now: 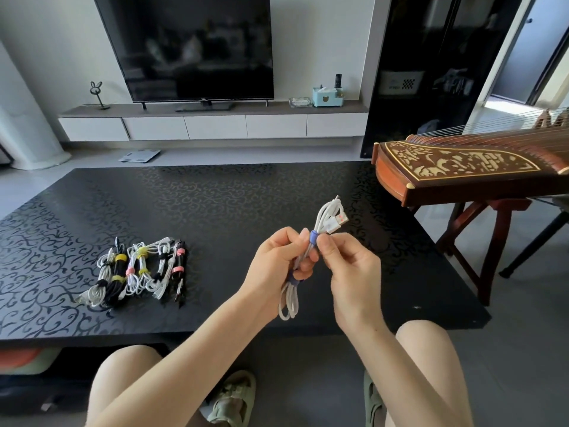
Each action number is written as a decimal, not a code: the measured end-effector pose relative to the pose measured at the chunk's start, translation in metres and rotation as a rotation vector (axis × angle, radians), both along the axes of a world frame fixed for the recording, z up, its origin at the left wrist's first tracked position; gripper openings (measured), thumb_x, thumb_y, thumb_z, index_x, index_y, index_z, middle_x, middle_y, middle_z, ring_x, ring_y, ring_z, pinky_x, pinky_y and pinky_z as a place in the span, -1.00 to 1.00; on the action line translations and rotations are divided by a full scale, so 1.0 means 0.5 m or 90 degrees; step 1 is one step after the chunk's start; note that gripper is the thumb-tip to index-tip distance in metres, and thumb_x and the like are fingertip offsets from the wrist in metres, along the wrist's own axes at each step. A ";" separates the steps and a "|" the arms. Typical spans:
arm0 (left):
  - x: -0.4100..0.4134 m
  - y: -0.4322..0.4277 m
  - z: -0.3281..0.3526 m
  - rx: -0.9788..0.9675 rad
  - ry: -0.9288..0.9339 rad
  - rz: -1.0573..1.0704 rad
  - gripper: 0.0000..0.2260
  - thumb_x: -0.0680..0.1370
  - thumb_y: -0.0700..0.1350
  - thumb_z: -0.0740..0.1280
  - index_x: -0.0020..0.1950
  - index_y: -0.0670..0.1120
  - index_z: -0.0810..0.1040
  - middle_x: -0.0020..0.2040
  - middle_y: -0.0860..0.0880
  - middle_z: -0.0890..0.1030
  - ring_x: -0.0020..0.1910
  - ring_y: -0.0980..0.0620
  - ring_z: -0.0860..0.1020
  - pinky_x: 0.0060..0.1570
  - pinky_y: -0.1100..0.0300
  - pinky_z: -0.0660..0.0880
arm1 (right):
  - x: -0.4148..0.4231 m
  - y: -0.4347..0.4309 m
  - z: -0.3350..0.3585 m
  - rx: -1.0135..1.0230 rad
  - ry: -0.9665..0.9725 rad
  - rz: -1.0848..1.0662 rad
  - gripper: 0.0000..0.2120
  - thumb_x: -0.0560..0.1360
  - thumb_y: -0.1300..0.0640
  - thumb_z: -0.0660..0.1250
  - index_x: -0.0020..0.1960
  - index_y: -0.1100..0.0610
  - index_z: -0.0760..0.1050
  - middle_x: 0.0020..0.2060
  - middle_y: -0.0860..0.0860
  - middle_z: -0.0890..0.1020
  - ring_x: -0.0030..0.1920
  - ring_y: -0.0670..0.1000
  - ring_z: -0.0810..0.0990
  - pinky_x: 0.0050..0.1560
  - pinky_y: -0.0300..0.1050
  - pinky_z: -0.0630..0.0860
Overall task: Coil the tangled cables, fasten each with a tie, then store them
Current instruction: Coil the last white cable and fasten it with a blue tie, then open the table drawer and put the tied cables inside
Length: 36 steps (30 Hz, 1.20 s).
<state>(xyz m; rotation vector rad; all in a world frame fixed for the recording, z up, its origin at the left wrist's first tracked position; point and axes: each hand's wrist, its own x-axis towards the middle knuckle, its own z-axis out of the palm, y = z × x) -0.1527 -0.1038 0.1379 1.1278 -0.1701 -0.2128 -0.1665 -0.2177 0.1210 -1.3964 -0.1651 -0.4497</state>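
LIVING ROOM: Above the desk [215, 195], I hold a coiled white cable [324, 214] upright between both hands. My left hand [277, 257] curls its fingers [303, 238] round the middle of the coil. My right hand [348, 266] pinches the blue tie [313, 235], just under the plugs. A second tie [294, 283] wraps the coil below my left fingers, with loops hanging beneath. Well left of my fingers, tied bundles [138, 269] lie in a row on the desk. A zither [462, 167] stands beyond my right fingers.
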 end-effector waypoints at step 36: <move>-0.123 0.690 -0.529 0.445 0.480 0.669 -0.81 0.49 -0.30 0.20 -0.02 -0.21 0.58 -0.20 -0.15 0.61 -0.23 -0.12 0.54 -0.12 0.07 0.53 | 0.281 0.532 -0.252 -0.709 0.363 0.076 -0.63 0.56 -0.09 0.20 -0.32 0.11 0.43 -0.20 0.12 0.65 -0.11 0.17 0.62 -0.22 -0.11 0.39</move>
